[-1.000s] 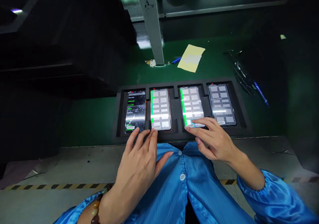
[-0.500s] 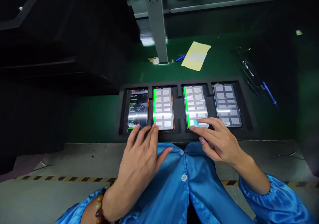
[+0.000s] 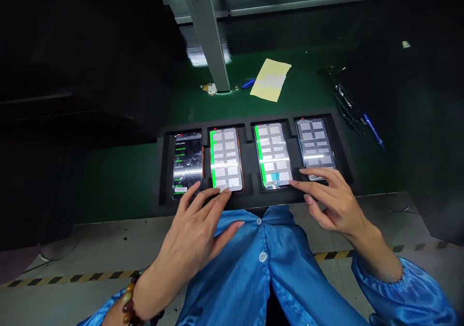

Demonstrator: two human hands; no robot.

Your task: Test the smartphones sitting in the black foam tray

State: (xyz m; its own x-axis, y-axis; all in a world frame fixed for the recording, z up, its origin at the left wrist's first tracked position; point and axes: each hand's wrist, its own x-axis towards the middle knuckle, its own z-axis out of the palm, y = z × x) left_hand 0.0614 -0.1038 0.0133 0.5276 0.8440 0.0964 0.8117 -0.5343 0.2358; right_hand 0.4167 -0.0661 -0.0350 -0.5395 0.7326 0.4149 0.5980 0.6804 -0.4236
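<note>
Four is avoided here: several phones lie face up in a row in a black tray. The leftmost phone has a dark screen with green and white lines of text. Beside it, an orange-edged phone shows pale blocks and a green strip. A third phone has similar blocks, a green strip and a blue patch low down. The rightmost phone looks dimmer. My left hand is open, fingertips at the lower edges of the two left phones. My right hand is open, its fingers by the third and rightmost phones' lower ends.
On the green table lie a yellow paper, a blue pen and, at right, another blue pen near dark cables. A metal post rises behind the tray. A dark bulky shape stands at left.
My right hand has shifted right, from the third phone's lower screen to its lower right corner. My left hand stays by the left phones. The whole view has shifted slightly.
</note>
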